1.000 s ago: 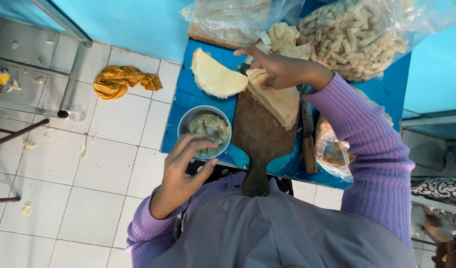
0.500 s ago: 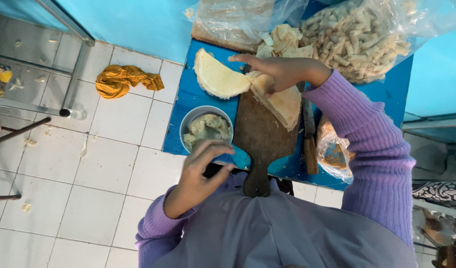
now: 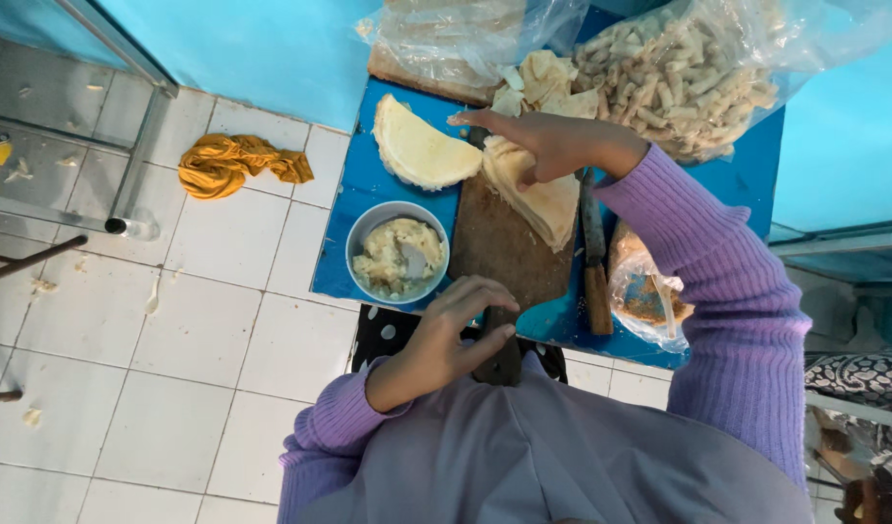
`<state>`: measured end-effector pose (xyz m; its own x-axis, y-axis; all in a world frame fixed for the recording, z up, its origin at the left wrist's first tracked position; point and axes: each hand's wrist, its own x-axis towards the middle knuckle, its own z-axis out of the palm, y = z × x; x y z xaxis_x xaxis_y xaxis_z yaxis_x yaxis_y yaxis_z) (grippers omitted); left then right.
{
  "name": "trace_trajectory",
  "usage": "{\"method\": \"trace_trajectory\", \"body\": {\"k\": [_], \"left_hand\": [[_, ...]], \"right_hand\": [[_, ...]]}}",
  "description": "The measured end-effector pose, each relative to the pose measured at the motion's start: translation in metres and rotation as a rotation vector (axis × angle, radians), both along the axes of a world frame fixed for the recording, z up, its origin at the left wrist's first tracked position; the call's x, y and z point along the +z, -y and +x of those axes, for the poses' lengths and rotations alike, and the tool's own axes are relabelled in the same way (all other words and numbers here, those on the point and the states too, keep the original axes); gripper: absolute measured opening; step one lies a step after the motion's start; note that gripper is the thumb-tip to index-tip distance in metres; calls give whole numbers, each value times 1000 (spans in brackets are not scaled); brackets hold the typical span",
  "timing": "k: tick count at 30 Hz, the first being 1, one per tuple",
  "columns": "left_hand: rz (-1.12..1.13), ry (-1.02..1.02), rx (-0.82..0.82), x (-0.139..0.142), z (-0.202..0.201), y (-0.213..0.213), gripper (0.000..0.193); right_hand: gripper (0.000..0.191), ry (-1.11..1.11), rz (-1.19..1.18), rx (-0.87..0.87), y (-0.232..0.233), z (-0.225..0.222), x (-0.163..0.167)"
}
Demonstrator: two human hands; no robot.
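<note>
Even, soft daylight, faint shadows, glare on plastic bags (image 3: 698,58), slight wide-angle edge distortion.

1. The left hand (image 3: 444,335) hangs with fingers curled at the near end of a brown wooden cutting board (image 3: 499,254), at 6 o'clock of it, over its handle.
2. A metal bowl (image 3: 397,252) of pale filling sits at 9 o'clock of the board, just beside the hand.
3. The right hand (image 3: 552,141) rests on a stack of thin pastry sheets (image 3: 538,189) at the board's 12 o'clock end.
4. A folded pale round sheet (image 3: 417,150) lies at 11 o'clock.
5. A knife (image 3: 593,257) lies along the board's 3 o'clock edge.
6. A clear bag of rolled pieces (image 3: 679,78) sits at 1 o'clock on the blue table (image 3: 354,209).
7. An orange cloth (image 3: 227,163) lies on the white tiled floor, well apart at 9 o'clock.
</note>
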<state>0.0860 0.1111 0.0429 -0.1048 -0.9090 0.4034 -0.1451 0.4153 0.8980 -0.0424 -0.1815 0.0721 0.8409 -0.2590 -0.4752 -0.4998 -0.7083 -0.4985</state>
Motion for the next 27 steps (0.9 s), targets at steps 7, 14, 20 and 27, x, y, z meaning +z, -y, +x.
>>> {"method": "trace_trajectory", "body": {"k": [7,14,20,27], "left_hand": [[26,-26,-14,-7,-4,-13,26],[31,-19,16,-22,-6,-12,23],[171,-47,-3,-41,-16,0,22],[99,-256,69,-39,-42,12,52]], "right_hand": [[114,88,20,93,-8,1,0],[111,-56,-24,15,-24,-4,31],[103,-23,-109,-81,-52,-35,61],[102,166,-154,-31,-97,-82,98]]}}
